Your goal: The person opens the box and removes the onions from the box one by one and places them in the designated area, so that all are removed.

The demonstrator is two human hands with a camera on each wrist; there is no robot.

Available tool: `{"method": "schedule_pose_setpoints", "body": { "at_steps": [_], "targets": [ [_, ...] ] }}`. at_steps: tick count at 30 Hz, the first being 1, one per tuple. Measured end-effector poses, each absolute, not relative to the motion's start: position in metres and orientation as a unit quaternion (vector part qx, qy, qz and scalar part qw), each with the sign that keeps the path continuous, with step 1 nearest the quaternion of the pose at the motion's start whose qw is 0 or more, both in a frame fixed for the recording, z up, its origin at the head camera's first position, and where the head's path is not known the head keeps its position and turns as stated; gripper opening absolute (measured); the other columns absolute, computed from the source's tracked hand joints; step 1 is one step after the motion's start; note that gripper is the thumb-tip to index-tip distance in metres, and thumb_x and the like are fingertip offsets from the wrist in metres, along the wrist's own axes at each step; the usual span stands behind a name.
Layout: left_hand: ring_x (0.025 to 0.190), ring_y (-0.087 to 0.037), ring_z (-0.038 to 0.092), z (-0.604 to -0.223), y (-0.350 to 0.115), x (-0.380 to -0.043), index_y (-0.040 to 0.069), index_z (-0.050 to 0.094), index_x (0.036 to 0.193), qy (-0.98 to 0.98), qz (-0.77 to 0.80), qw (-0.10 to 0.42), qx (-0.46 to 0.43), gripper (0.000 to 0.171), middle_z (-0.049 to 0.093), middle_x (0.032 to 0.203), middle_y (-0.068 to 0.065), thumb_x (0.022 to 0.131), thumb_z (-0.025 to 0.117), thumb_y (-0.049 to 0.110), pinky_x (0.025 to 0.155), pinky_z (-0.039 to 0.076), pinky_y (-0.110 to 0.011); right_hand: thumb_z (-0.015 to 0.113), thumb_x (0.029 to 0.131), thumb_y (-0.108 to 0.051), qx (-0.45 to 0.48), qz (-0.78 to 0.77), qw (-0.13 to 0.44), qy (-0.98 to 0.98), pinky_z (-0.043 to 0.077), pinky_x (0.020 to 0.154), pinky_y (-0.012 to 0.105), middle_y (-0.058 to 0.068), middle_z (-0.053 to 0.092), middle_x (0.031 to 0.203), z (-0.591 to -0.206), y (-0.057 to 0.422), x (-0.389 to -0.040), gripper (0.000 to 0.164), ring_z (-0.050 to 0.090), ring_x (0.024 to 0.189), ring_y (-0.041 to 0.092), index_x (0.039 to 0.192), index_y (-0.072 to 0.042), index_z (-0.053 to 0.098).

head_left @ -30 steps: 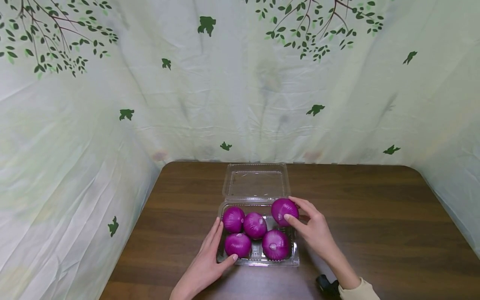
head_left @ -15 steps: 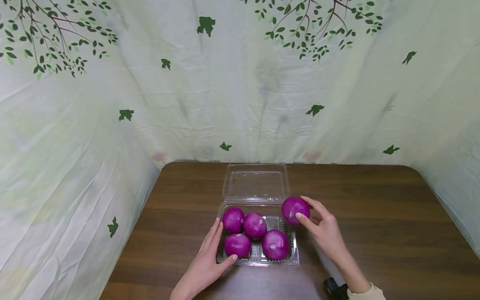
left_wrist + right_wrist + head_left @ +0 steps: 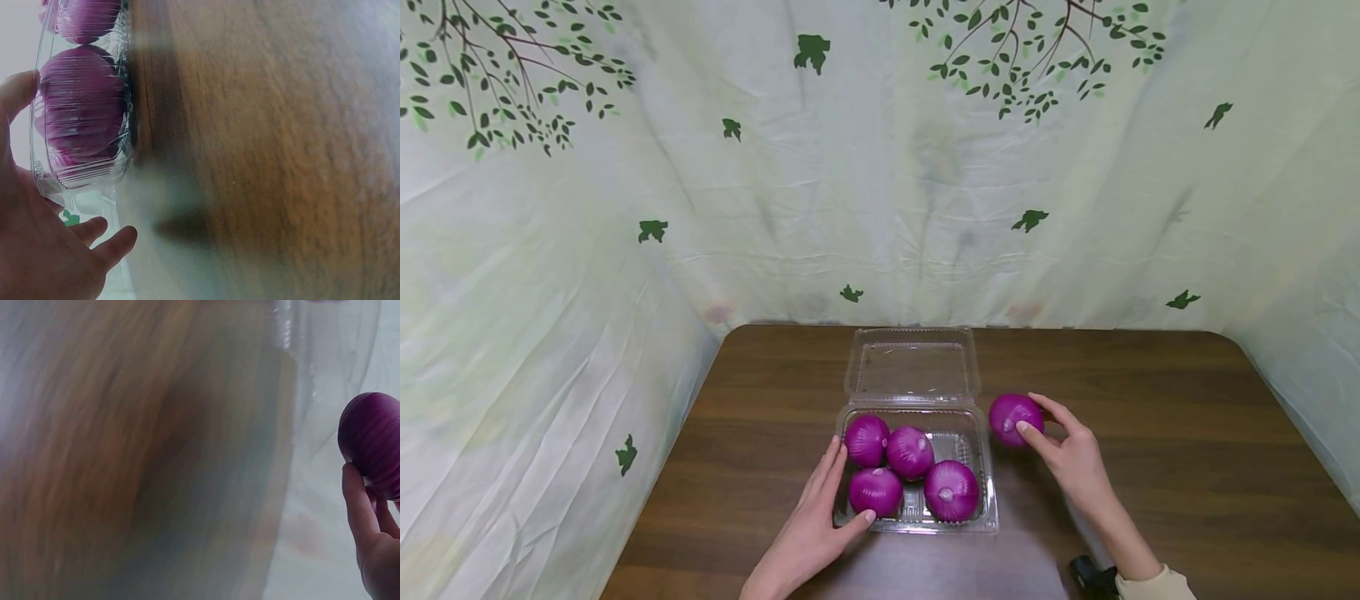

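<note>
Steadying the clear container [image 3: 936,527] looks like the job of the left hand [image 3: 808,527], at the lower middle of the head view. It is spread: the thumb lies at the near edge and the straight fingers rest along the left wall. Lower right, a pale sleeve [image 3: 1156,583] and a black device [image 3: 1093,577] show at the other wrist.

Inside the container sit four purple onions [image 3: 910,452] — two along the left side, one beside them in the middle, one in the near right part. The far right part shows bare plastic.

Just beyond the container's right wall, right of the frame's middle, the right hand [image 3: 1075,462] pinches a fifth onion [image 3: 1009,417] between thumb and fingers. It seems raised above the brown tabletop [image 3: 1195,442], though its underside is hidden.

My reading is that one onion is being taken out; the next move would call for lowering it gently onto the tabletop at right — and loosening the pinch only once it rests there, since a round onion may roll.

Farther off, the lid [image 3: 912,367] lies folded back, and behind everything hangs a leaf-printed curtain [image 3: 880,183].
</note>
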State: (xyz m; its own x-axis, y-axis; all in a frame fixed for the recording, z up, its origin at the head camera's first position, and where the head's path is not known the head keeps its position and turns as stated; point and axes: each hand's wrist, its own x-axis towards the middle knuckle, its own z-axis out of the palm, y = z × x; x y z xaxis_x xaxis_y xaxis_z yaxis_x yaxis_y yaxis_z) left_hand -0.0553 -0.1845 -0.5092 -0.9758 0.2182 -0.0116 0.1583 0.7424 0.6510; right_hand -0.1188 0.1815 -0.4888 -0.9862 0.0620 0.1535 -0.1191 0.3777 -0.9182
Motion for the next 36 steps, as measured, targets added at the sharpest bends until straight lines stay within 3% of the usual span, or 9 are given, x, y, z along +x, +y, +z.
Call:
{"method": "schedule_pose_setpoints", "body": {
  "at_steps": [6,12,16,19,22,29,36],
  "targets": [
    [0.148,-0.027,0.013,-0.510,-0.185,-0.055,0.020,0.016,0.159,0.932,0.345,0.043,0.102,0.095,0.004,0.165,0.006,0.087,0.067,0.056,0.108,0.030,-0.059,0.071,0.092,-0.026,0.017,0.515,0.087,-0.853,0.051,0.073,0.014,0.017,0.060,0.116,-0.506,0.199,-0.129,0.051,0.058,0.100,0.027,0.137,-0.007,0.056],
    [0.148,-0.026,0.013,-0.511,-0.185,-0.055,0.020,0.017,0.159,0.932,0.345,0.043,0.102,0.095,0.004,0.165,0.007,0.087,0.066,0.057,0.109,0.030,-0.059,0.070,0.093,-0.029,0.032,0.463,0.087,-0.881,0.050,0.074,0.014,0.017,0.061,0.116,-0.511,0.213,-0.135,0.052,0.056,0.103,0.027,0.135,-0.003,0.056],
    [0.148,-0.026,0.014,-0.511,-0.185,-0.055,0.019,0.017,0.159,0.931,0.347,0.038,0.106,0.095,0.004,0.165,0.006,0.087,0.067,0.057,0.108,0.030,-0.059,0.070,0.093,-0.031,0.046,0.423,0.090,-0.901,0.055,0.080,0.033,0.018,0.059,0.121,-0.513,0.221,-0.140,0.054,0.055,0.107,0.030,0.135,-0.001,0.055],
    [0.148,-0.026,0.015,-0.512,-0.185,-0.055,0.018,0.018,0.159,0.930,0.350,0.030,0.111,0.095,0.005,0.165,0.006,0.087,0.067,0.055,0.109,0.030,-0.058,0.070,0.093,-0.027,0.060,0.406,0.098,-0.907,0.051,0.087,0.053,0.021,0.057,0.125,-0.515,0.227,-0.143,0.052,0.053,0.113,0.036,0.135,0.000,0.054],
    [0.147,-0.026,0.015,-0.513,-0.185,-0.055,0.017,0.019,0.159,0.928,0.353,0.022,0.117,0.094,0.005,0.165,0.005,0.088,0.068,0.054,0.109,0.029,-0.056,0.072,0.092,-0.020,0.079,0.397,0.109,-0.908,0.047,0.089,0.060,0.023,0.056,0.126,-0.516,0.230,-0.147,0.050,0.050,0.115,0.039,0.133,0.001,0.055],
    [0.148,-0.026,0.015,-0.512,-0.185,-0.055,0.019,0.018,0.159,0.928,0.353,0.025,0.114,0.094,0.005,0.165,0.005,0.088,0.067,0.054,0.109,0.030,-0.058,0.081,0.082,-0.010,0.133,0.360,0.140,-0.913,0.050,0.083,0.054,0.017,0.059,0.125,-0.515,0.230,-0.149,0.052,0.050,0.110,0.033,0.129,-0.004,0.060],
    [0.148,-0.026,0.014,-0.511,-0.185,-0.055,0.018,0.019,0.159,0.928,0.356,0.031,0.110,0.093,0.004,0.165,0.005,0.088,0.067,0.054,0.109,0.029,-0.058,0.084,0.077,-0.004,0.145,0.356,0.123,-0.915,0.049,0.084,0.057,0.013,0.057,0.129,-0.514,0.226,-0.143,0.056,0.048,0.112,0.032,0.128,-0.009,0.061]
  ]
}}
